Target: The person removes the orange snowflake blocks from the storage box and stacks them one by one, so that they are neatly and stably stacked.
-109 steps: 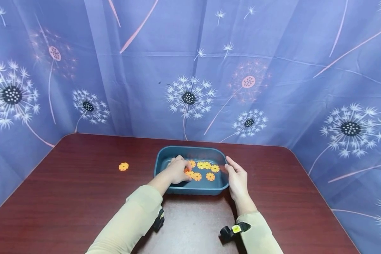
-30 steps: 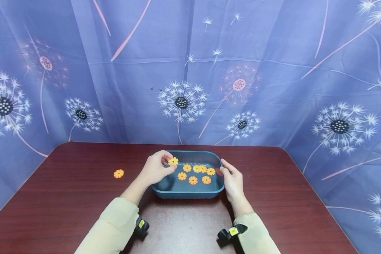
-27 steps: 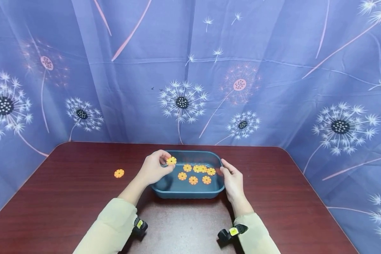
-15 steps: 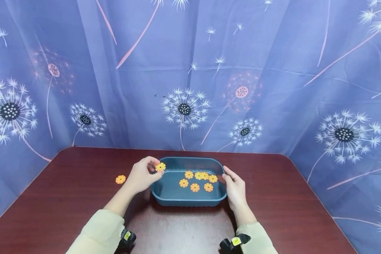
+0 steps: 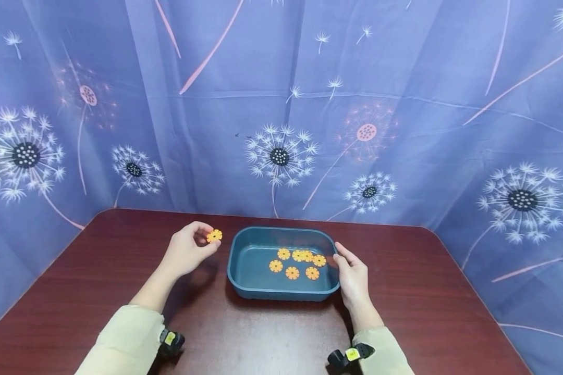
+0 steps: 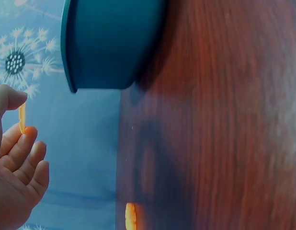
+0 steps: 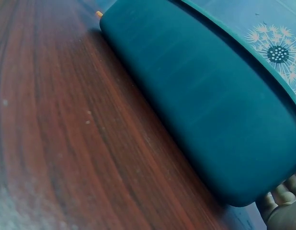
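In the head view my left hand (image 5: 185, 251) holds an orange flower-shaped disc (image 5: 214, 236) between thumb and fingers, left of a dark teal bin (image 5: 283, 295). The left wrist view shows that disc (image 6: 22, 117) edge-on in the pinch, with the other fingers of the hand (image 6: 16, 184) loosely bent. My right hand (image 5: 355, 281) grips the bin's right end at the rim; in the right wrist view its fingers (image 7: 284, 194) are beside the bin's wall (image 7: 200, 100). Several orange-yellow discs (image 5: 292, 273) lie inside the bin, toward its right half, some overlapping.
Another orange disc (image 6: 131, 216) lies on the dark red wooden table (image 6: 224, 143) in the left wrist view; the left hand hides it in the head view. A blue curtain (image 5: 216, 156) with dandelion prints hangs behind the table.
My left hand came up out of the bin with a disc and moved left, past the bin's left rim. My right hand stays at the bin's right end. The head view has shifted slightly.
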`<state>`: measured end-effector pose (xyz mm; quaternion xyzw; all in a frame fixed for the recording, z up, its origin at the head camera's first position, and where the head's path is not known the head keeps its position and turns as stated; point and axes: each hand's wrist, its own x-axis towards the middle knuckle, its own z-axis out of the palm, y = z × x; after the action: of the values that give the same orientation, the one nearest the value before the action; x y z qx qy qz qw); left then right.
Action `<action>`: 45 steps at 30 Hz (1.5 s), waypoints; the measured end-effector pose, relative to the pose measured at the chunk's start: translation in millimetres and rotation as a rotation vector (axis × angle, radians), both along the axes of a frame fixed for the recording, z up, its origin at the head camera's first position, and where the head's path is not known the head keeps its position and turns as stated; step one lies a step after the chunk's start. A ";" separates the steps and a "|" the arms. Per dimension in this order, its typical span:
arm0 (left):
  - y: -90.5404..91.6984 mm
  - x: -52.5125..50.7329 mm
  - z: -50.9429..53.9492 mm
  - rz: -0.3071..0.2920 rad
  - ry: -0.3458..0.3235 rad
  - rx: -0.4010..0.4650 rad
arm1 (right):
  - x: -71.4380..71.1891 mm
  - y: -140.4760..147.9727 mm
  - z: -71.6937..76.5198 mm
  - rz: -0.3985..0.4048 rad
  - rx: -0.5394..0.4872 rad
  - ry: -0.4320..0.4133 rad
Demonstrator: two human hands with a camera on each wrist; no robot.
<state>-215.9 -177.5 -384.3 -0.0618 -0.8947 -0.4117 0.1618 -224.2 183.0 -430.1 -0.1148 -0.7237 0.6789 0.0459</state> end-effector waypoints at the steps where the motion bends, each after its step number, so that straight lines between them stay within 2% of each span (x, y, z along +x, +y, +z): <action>1: -2.4 1.3 -0.9 0.006 -0.002 -0.002 | 1.1 0.0 -0.1 0.002 0.003 -0.005; 5: -10.7 3.2 -4.4 0.032 -0.022 -0.008 | 2.6 0.4 -0.3 0.005 0.002 -0.017; 12: -24.4 -4.0 -6.0 0.050 -0.043 -0.022 | -1.3 1.5 1.3 -0.003 0.002 -0.020; 21: -48.8 -2.5 -14.4 0.060 -0.168 -0.057 | -2.1 0.1 0.3 -0.004 0.004 -0.011; 26: -59.5 -0.6 -19.7 0.069 -0.207 -0.086 | -0.9 -0.4 0.8 -0.003 -0.003 0.001; 31: -64.5 -0.1 -23.1 0.061 -0.220 -0.085 | 0.0 -0.6 1.6 -0.005 -0.018 0.021; 38: -68.6 -1.8 -29.9 0.051 -0.281 -0.072 | 0.4 -0.6 0.6 0.002 -0.015 0.015; 45: -71.9 -2.9 -36.3 0.064 -0.275 -0.130 | -0.3 0.3 0.2 0.005 -0.019 0.017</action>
<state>-218.8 -249.4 -420.5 0.0131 -0.9348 -0.3519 0.0463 -224.4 183.3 -429.9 -0.1078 -0.7172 0.6867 0.0493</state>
